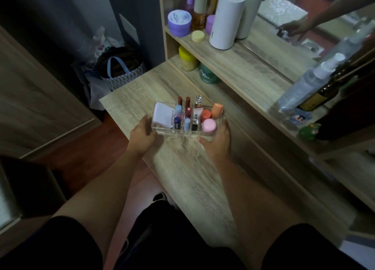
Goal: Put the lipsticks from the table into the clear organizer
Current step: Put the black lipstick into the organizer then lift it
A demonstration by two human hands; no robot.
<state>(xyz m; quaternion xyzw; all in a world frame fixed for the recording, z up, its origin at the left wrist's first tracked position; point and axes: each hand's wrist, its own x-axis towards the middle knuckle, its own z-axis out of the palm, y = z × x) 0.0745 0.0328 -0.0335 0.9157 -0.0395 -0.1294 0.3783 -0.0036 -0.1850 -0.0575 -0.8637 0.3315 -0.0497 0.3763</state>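
The clear organizer (160, 130) sits on the wooden table (188, 168), gripped at both ends. My left hand (142, 137) holds its left end and my right hand (218, 141) holds its right end. Inside stand several lipsticks and balms: two dark red lipsticks (183, 101) at the back, a dark blue stick (177, 122), a light blue stick (187, 124) and a pink-and-blue one (178, 109). A white flat tube (163, 115) fills the left compartment. A pink jar (209, 125) and orange tubes (217, 110) fill the right one.
Shelves behind hold purple jars (179, 23), a tall white cylinder (226, 17), a yellow-lidded jar (186, 59) and a green jar (207, 74). A spray bottle (308, 82) and a green figure (308, 130) stand at right. A mirror shows a hand's reflection. A bag (119, 72) lies on the floor at left.
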